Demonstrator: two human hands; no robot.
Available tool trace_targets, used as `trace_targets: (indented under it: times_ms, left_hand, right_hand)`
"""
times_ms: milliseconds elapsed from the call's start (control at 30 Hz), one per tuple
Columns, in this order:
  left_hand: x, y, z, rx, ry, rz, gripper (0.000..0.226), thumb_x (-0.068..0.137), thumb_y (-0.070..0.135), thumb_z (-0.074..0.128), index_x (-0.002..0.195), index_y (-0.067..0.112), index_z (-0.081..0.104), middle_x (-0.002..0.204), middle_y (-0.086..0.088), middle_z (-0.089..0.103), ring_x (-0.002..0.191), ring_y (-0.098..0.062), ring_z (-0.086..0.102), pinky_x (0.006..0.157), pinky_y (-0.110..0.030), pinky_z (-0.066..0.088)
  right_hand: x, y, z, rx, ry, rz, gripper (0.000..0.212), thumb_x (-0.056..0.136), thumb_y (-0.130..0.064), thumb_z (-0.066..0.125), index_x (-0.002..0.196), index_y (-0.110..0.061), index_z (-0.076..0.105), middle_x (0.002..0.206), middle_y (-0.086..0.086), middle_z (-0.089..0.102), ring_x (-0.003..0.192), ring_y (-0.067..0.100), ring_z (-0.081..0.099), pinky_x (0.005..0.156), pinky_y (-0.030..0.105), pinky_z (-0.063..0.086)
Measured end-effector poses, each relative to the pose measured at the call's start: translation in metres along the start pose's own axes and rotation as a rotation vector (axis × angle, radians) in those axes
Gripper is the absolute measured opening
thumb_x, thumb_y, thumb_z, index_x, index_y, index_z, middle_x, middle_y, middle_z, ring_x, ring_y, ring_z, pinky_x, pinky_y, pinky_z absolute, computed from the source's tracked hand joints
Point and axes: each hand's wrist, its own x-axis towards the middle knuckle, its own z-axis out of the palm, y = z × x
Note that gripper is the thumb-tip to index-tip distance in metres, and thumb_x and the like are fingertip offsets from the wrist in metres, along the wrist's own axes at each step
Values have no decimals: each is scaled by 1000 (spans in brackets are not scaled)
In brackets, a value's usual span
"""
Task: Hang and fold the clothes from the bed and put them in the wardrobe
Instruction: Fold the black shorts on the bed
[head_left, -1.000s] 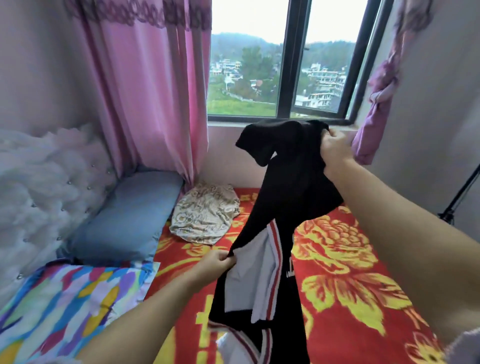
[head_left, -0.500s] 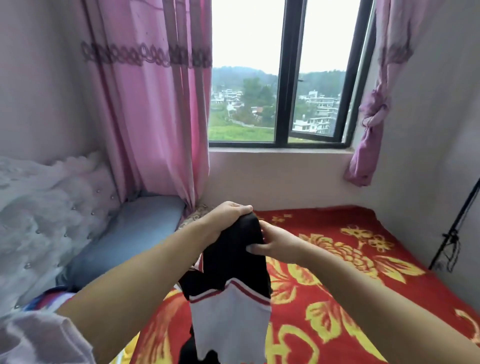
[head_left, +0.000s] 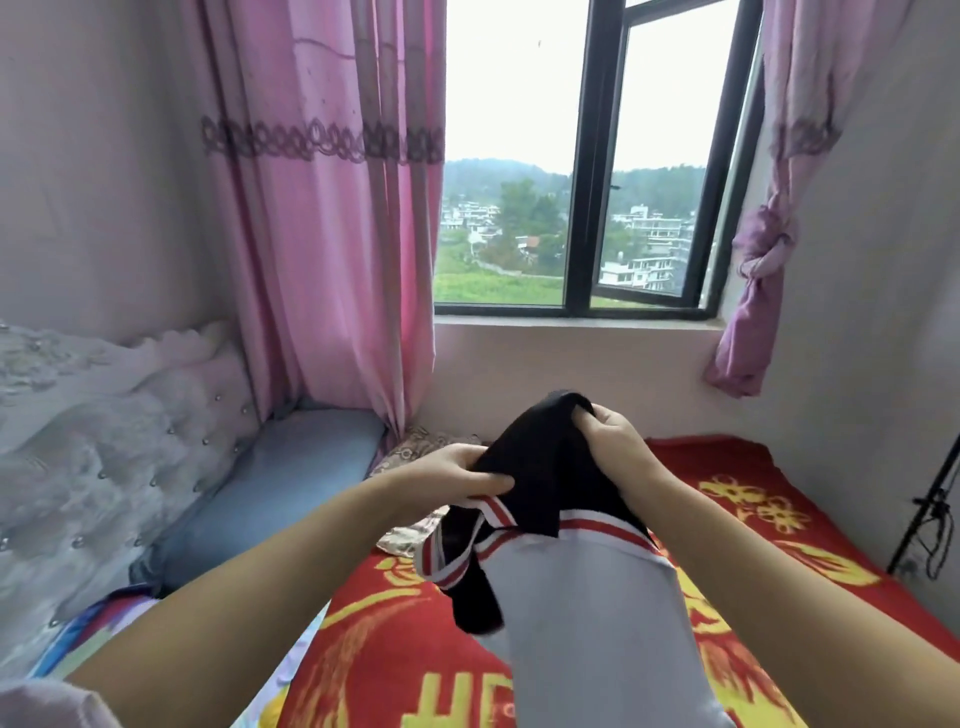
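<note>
Head view: left hand (head_left: 457, 475) and right hand (head_left: 615, 441) grip black-and-white garment (head_left: 550, 467) above bed (head_left: 727, 499).

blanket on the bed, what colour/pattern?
Red blanket with yellow flower print; head view shows it.

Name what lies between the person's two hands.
In the head view, the black top part of the garment spans the gap between the left hand and the right hand; both grip it above the bed.

Both forearms are bare; a pale lilac sleeve (head_left: 47, 701) covers the left upper arm.
</note>
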Motion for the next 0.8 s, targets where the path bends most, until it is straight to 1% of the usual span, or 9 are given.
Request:
trace_targets:
  times_ms: [100,167,267,333,433,500,600,733,800]
  left_hand:
    - [2,13,2,-84,186,35,26,94,33,59,104,12,70,99,-6,74,92,-20,70,75,-24,54]
    - [6,25,2,-164,221,40,32,97,36,53,96,11,73,91,-8,74,81,-19,71,67,-22,54]
    - [13,40,8,-134,154,51,35,98,36,49,88,12,74,81,-7,72,70,-15,68,63,-22,53]
    - [18,45,14,-69,124,49,34,97,38,50,89,14,73,81,-7,71,71,-17,67,62,-23,53]
    - [21,51,18,-6,135,18,39,96,41,51,90,9,72,81,-9,68,72,-19,64,66,-27,52]
    - [20,57,18,-7,103,-9,46,92,48,55,93,5,72,85,-12,69,77,-20,66,72,-29,54]
    - [12,67,13,61,-3,-46,45,83,50,67,100,8,70,93,-11,70,85,-22,67,79,-33,54]
    - [5,72,-5,332,-36,-92,23,85,7,64,108,9,65,104,-11,71,94,-24,68,86,-35,55]
    - [1,68,-14,479,53,-110,19,83,-1,58,95,7,70,89,-9,70,84,-21,65,78,-30,53]
  right_hand:
    - [-2,7,-12,-440,80,-79,20,98,-20,47,107,-11,64,95,6,68,89,21,63,83,37,49]
    - [-9,6,-19,-552,51,-101,34,94,-14,51,128,-17,53,113,7,62,98,18,60,91,34,48]
    - [-28,-2,-14,-525,-315,-260,72,85,-17,62,142,-45,28,140,-7,43,126,2,43,104,18,38]
    - [-42,-9,-4,-516,-490,-296,70,80,-32,68,127,-65,28,127,-24,51,118,-7,50,93,8,41]
    - [-47,-15,0,-438,-127,-395,10,88,-32,64,92,-36,56,86,-23,64,81,-7,61,73,12,47]
    - [-42,-15,-6,-453,40,-453,27,94,-24,54,67,-27,50,58,-22,56,55,-3,49,54,12,38]
    - [-37,-19,-10,-377,32,-375,27,97,-22,49,71,-18,53,57,-13,54,55,1,46,54,19,37]
    - [-26,-27,-19,-290,106,-354,22,98,-19,50,77,-11,55,69,2,55,67,13,50,65,35,42]
    - [-20,-35,-29,-268,121,-359,21,98,-18,50,80,-14,58,73,2,60,70,12,54,69,34,45]
